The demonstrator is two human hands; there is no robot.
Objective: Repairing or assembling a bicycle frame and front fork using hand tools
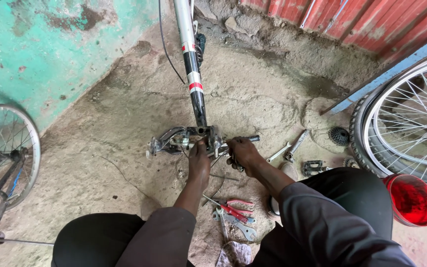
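1. Looking down from the head camera, I see the bicycle frame (194, 74) lying on the dirt floor (124, 113), its tube running from 12 o'clock down to centre, where the bottom bracket (193, 137) sits.
2. My left hand (199, 160) rests at the bracket's 6 o'clock edge, fingers pressed to the metal; whether they close around anything I cannot tell.
3. My right hand (242, 151), at the bracket's 3 o'clock, is closed around a dark-handled tool (249, 139).
4. I judge the frame rigid, fairly heavy and likely greasy at the bracket; the painted tube offers the cleanest hold.
5. Red-handled pliers (235, 208) and a spanner (240, 228) lie at 6 o'clock, wheels at 9 o'clock (7, 148) and 3 o'clock (411, 123).
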